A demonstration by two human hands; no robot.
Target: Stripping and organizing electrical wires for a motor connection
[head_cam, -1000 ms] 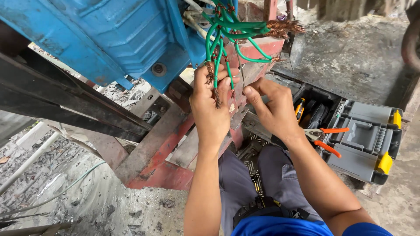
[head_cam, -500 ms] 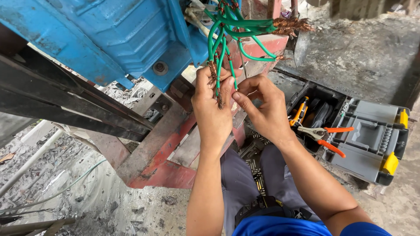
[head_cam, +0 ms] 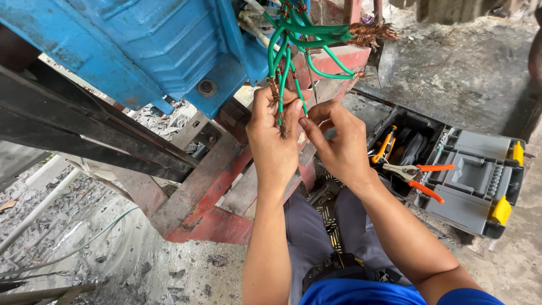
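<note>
Where the blue metal machine housing (head_cam: 141, 51) fills the upper left of the view, it sits on a red and dark steel frame (head_cam: 209, 192) that slopes down toward the grey, ash-strewn ground (head_cam: 73, 226). Off to the right, on the concrete, an open grey toolbox (head_cam: 474, 181) with yellow latches lies with its lid folded back; inside and across it rest orange-handled pliers (head_cam: 418, 178) and an orange-handled screwdriver (head_cam: 385, 146).

From the housing's lower edge hangs a bundle of green insulated wires (head_cam: 293, 39), several ending in frayed bare copper strands (head_cam: 370, 33) that stick out to the right at the top.

Below the bundle, the left hand (head_cam: 275, 141) is raised with its fingers curled closed around two or three of the green wires, whose stripped copper ends lie against the fingers and palm. Just beside it, touching at the fingertips, the right hand (head_cam: 339, 147) has thumb and forefinger pinched nearly closed on the tip of one green wire, the other fingers loosely bent.

Both forearms rise from the lower edge, over grey trousers (head_cam: 316, 237) and a blue shirt (head_cam: 350, 293)
</note>
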